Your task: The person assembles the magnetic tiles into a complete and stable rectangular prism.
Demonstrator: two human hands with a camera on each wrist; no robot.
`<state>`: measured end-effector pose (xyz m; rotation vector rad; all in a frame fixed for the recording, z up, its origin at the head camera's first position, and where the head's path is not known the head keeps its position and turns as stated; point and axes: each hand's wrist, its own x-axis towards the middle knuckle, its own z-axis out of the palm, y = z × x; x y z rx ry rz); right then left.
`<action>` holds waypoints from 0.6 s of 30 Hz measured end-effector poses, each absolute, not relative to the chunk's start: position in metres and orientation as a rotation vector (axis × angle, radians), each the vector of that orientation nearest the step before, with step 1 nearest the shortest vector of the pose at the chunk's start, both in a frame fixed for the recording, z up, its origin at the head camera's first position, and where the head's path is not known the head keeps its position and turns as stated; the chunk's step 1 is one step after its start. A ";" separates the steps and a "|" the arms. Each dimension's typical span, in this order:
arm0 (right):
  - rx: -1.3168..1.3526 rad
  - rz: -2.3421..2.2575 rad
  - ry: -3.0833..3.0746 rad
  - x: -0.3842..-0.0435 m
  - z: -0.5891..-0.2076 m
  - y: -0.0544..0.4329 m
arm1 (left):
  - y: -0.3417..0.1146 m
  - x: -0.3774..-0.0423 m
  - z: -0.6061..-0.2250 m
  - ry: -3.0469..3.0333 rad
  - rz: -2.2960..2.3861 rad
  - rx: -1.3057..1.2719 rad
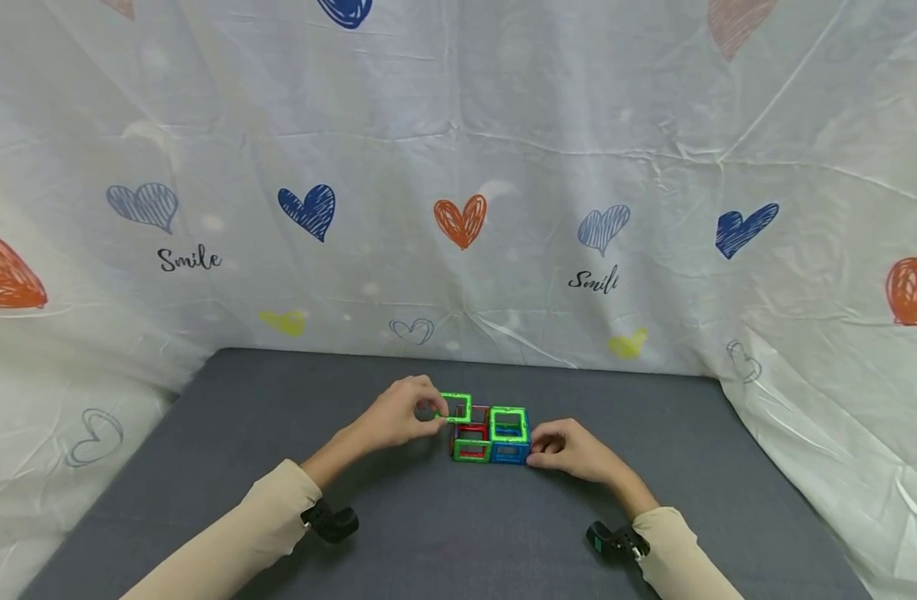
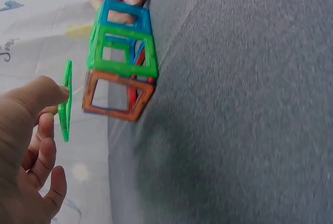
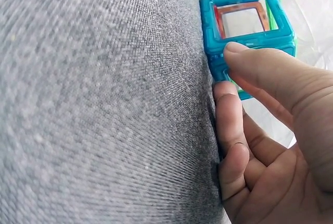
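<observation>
My left hand (image 1: 402,414) pinches a green square magnetic tile (image 1: 469,408) between thumb and fingers. It is held above the left part of a block of magnetic tiles (image 2: 125,70), seen edge-on and apart from the block in the left wrist view. Two cubes side by side form the block. The left cube has a green front tile (image 1: 472,442), an orange end tile (image 2: 88,91) and an uncovered top. On the right cube are a green top tile (image 1: 508,439) and a blue front tile (image 3: 250,41). My right hand (image 1: 574,450) grips this cube's right end, thumb at the front edge.
The block stands on a dark grey cloth-covered table (image 1: 458,533). Behind the table hangs a white curtain (image 1: 518,167) printed with hearts. Black wrist cameras sit on the left wrist (image 1: 331,522) and the right wrist (image 1: 616,540).
</observation>
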<state>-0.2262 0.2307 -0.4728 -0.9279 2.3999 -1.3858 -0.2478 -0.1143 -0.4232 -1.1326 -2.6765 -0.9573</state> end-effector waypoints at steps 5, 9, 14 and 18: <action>-0.923 -1.384 2.401 -0.226 -0.473 0.230 | -0.103 -0.246 -0.426 -2.669 -0.949 -1.147; -0.918 -1.384 2.401 -0.226 -0.472 0.230 | -0.096 -0.245 -0.428 -2.675 -0.937 -1.166; -0.909 -1.388 2.403 -0.225 -0.471 0.230 | -0.088 -0.243 -0.429 -2.691 -0.918 -1.190; -0.911 -1.389 2.401 -0.225 -0.471 0.230 | -0.085 -0.242 -0.430 -2.698 -0.894 -1.202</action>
